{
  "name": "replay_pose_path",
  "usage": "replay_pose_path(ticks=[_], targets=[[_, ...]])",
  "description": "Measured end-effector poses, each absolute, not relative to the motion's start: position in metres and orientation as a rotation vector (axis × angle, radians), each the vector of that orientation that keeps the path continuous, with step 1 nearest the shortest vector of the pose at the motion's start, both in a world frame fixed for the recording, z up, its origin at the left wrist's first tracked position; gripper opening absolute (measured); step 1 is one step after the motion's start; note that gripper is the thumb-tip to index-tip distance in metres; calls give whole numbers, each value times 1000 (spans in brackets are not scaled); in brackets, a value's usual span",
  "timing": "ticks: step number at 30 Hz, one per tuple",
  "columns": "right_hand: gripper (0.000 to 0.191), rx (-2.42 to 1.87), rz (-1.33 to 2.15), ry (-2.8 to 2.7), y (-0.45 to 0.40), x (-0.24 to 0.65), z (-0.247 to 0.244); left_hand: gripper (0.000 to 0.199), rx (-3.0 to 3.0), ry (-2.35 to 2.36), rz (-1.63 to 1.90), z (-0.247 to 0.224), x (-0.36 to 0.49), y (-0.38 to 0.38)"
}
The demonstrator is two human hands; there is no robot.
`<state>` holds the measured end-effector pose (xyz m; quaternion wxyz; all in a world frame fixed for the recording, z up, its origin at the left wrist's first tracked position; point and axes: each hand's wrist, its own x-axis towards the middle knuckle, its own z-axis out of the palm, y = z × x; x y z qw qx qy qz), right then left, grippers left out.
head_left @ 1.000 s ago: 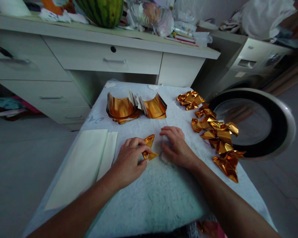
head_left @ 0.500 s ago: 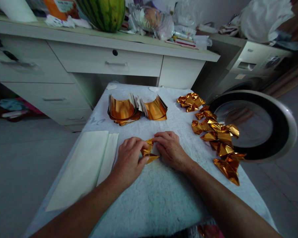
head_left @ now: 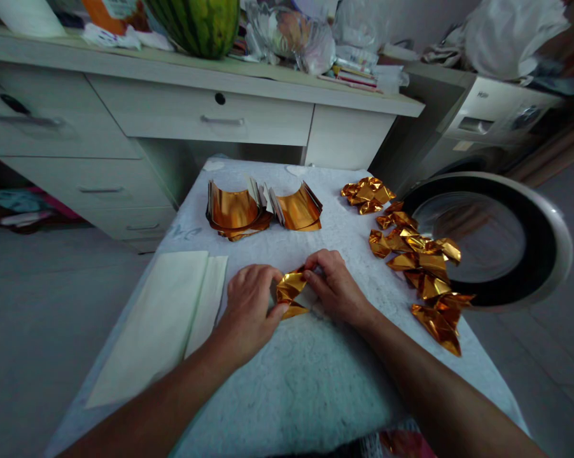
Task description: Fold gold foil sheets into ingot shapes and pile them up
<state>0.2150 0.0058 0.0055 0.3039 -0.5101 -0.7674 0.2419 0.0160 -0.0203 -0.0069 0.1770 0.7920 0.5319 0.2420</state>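
Observation:
A partly folded piece of gold foil paper (head_left: 291, 287) lies on the cloth-covered table (head_left: 287, 388) between my hands. Thumb and fingers of my left hand (head_left: 251, 305) grip its left side. My right hand (head_left: 333, 286) pinches its upper right corner between thumb and forefinger. Beyond my hands stand two curved stacks of gold foil sheets, a left stack (head_left: 234, 207) and a right stack (head_left: 300, 210). Several folded gold foil pieces (head_left: 425, 264) are heaped along the table's right side, with more folded foil (head_left: 368, 193) at the back right.
White folded sheets (head_left: 153, 318) lie left of my left hand. Past the table runs a white drawer counter (head_left: 210, 117) bearing a watermelon (head_left: 196, 25) and a glass bowl (head_left: 287, 35). The open round door (head_left: 487, 238) of a washing machine (head_left: 501, 117) borders the table's right edge.
My right hand has shifted from lying over the foil's right side to pinching its upper corner. The foil between my hands now shows more of its surface. My left hand stays nearly still.

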Motion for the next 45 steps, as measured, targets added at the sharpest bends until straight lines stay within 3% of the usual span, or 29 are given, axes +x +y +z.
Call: replay_pose_path(ticks=[8,15,23,31,37,45], targets=[[31,-1197,1113,-1648,3,227,9,25,2057,1270,752,-1,16,-22],[27,-991,1582,-1378,2,226,8,25,1887,1209,857,3,13,-18],[33,-1135,1340,-1216,5,228,8,27,1602,1147,873,0,12,-18],[29,-994,1785,-1222,2,232,14,23,1557,1184,889,5,13,-17],[28,-941,1873,-1280,2,231,16,5,1589,1172,922,7,14,-17],[29,-1016,1768,-1232,3,231,11,23,1353,980,904,10,6,-16]])
